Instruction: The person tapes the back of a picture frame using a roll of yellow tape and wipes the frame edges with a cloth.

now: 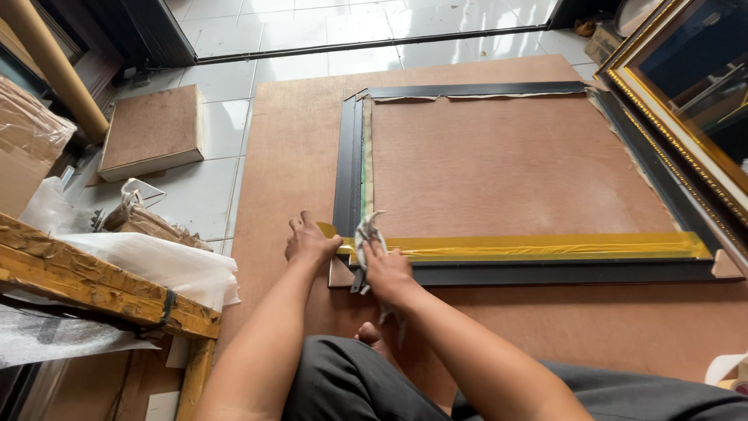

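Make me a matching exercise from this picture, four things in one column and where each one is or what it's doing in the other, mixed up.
Things:
1. left hand
2. right hand
3. yellow tape
4. gold frame

Places or states:
A. leaning at the far right
B. pressing the tape's end at the black frame's corner
C. holding a rag on the tape
D. running along the black frame's near side

Pairs: 1-B, 2-C, 3-D, 4-A
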